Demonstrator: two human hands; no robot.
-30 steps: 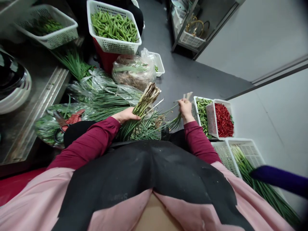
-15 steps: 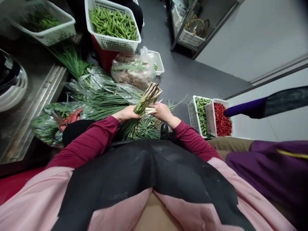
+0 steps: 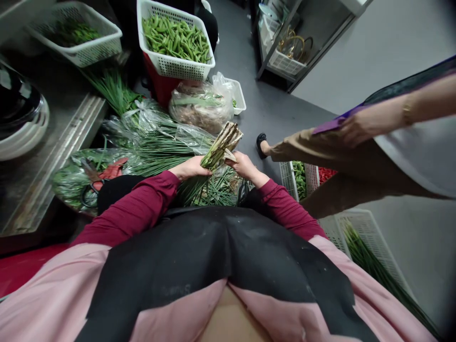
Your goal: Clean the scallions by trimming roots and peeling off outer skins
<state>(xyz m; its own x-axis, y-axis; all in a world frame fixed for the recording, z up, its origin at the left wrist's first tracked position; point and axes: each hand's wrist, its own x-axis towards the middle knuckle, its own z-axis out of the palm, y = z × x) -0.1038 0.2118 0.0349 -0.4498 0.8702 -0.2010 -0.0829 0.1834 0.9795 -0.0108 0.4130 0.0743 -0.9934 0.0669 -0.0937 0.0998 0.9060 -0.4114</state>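
My left hand (image 3: pixel 192 167) is closed around a bundle of scallions (image 3: pixel 221 145), its pale, brown-skinned root ends pointing up and away from me. Close beside it, my right hand (image 3: pixel 245 167) pinches a few cleaner white scallion stalks (image 3: pixel 230 156) against the bundle's right side. Some of its fingertips are hidden. Beneath and left of my hands lies a heap of long green scallions (image 3: pixel 160 152), partly in clear plastic. Loose green leaves and trimmings (image 3: pixel 219 187) lie below my hands.
Red-handled scissors (image 3: pixel 96 178) rest on bagged greens at left. A basket of green peppers (image 3: pixel 176 70) stands ahead, near a plastic bag (image 3: pixel 201 107). On the right, a person's leg (image 3: pixel 320 152) crosses before pepper baskets (image 3: pixel 288 178); another basket (image 3: pixel 384 242) holds long greens.
A person in khaki trousers has stepped into view at right, partly covering the pepper baskets. My view has shifted slightly right. My hands keep their hold, and the white stalks now tilt more upright.
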